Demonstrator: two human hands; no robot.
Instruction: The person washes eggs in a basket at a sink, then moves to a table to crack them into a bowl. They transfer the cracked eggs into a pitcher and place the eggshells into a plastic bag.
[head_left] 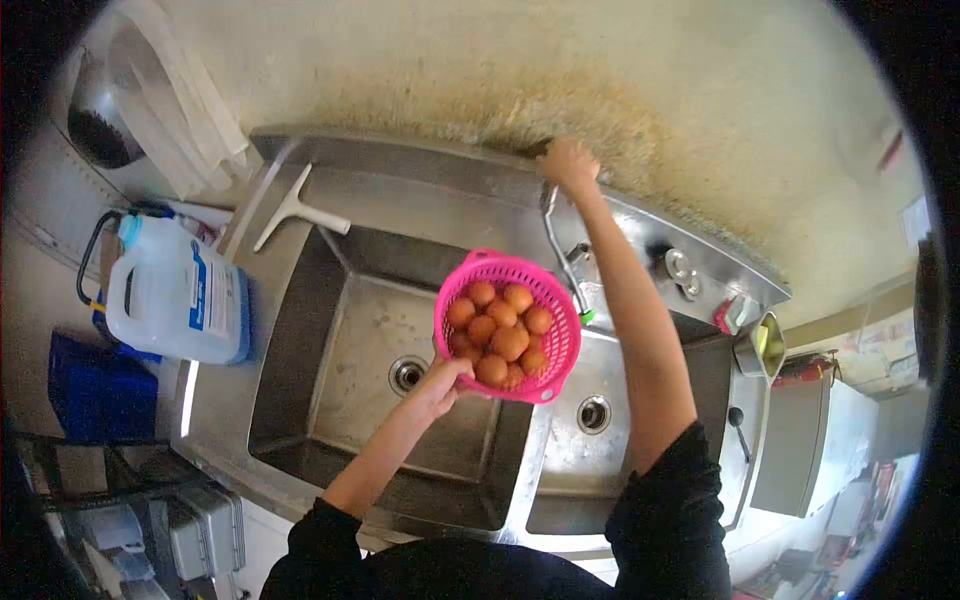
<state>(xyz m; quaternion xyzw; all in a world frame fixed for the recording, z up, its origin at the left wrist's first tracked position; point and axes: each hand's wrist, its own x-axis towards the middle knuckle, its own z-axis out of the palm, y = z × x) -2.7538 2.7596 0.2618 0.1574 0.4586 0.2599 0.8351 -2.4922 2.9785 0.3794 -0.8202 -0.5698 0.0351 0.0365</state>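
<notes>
My left hand (438,388) grips the near left rim of a pink plastic colander (569,340). Inside lie many round, orange-brown things that look like eggs (509,343). The colander is held over the divider between two sink basins, close to the green tip of a tap spout (557,242). Stretched out to the back wall, my right hand (569,165) is closed at the top of the tap, and its fingers cover what they grip. I cannot make out any water running from the spout.
Left of the large basin (350,350) stands a jug of blue liquid (190,290), with a white squeegee (300,211) behind the basin. The smaller basin (580,480) is on the right. Beyond it are a metal container (760,348) and a black ladle-like utensil (738,425).
</notes>
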